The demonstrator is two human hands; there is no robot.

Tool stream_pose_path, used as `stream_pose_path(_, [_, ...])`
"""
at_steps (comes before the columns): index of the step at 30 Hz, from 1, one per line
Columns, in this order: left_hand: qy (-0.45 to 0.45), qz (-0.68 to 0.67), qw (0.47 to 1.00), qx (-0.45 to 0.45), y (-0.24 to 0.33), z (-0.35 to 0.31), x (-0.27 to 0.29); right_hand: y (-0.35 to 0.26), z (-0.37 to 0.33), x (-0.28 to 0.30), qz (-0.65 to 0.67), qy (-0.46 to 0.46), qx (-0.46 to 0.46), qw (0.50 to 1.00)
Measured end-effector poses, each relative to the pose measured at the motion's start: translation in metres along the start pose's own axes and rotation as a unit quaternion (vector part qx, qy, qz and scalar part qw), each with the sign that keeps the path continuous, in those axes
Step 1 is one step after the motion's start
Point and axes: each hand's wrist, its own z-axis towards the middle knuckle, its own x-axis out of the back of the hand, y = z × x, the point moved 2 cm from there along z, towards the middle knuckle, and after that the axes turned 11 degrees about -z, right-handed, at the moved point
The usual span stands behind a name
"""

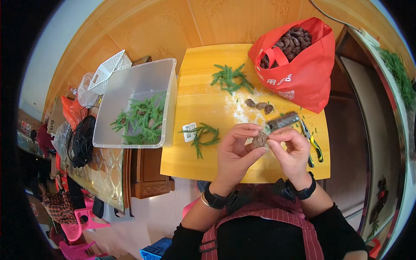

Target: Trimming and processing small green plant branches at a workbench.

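My left hand (236, 149) and my right hand (291, 149) meet over the front of a small yellow table (190, 160), both pinching one brown pine cone (259, 140). A dark roll wrapped in tape (282, 121) sticks out up and to the right from my right fingers. On the table lie a green fir sprig with a white tag (200, 134), another fir sprig (229, 79) farther back, loose pine cones (259, 105) on white crumbs, and pliers with yellow and black handles (313, 145) to the right of my right hand.
A red bag (303, 73) full of pine cones stands at the table's back right. A clear plastic bin (138, 78) holding several fir sprigs sits to the left. Beyond it are a white basket (110, 67), bags and black cables (81, 141). Pink stools (80, 227) stand below left.
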Motion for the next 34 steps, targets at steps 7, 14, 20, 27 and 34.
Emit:
stream_pose_path(7, [0.015, -0.037, 0.997, 0.061, 0.002, -0.004, 0.003, -0.012, 0.002, 0.006, -0.079, -0.035, 0.027, 0.996])
stream_pose_path(14, [0.062, -0.13, 0.985, 0.096, -0.002, -0.004, 0.002, -0.013, 0.001, 0.003, -0.117, -0.015, 0.086, 0.989])
stream_pose_path(20, [0.076, -0.172, 0.979, 0.074, -0.007, -0.004, 0.005, -0.014, -0.001, 0.001, -0.177, 0.018, 0.149, 0.973])
stream_pose_path(27, [0.071, -0.146, 0.985, 0.067, -0.005, -0.001, 0.005, -0.012, -0.004, 0.001, -0.138, 0.002, 0.098, 0.986])
stream_pose_path(34, [0.069, -0.184, 0.977, 0.087, -0.006, -0.001, 0.006, -0.002, -0.004, 0.004, -0.024, -0.074, 0.004, 0.997])
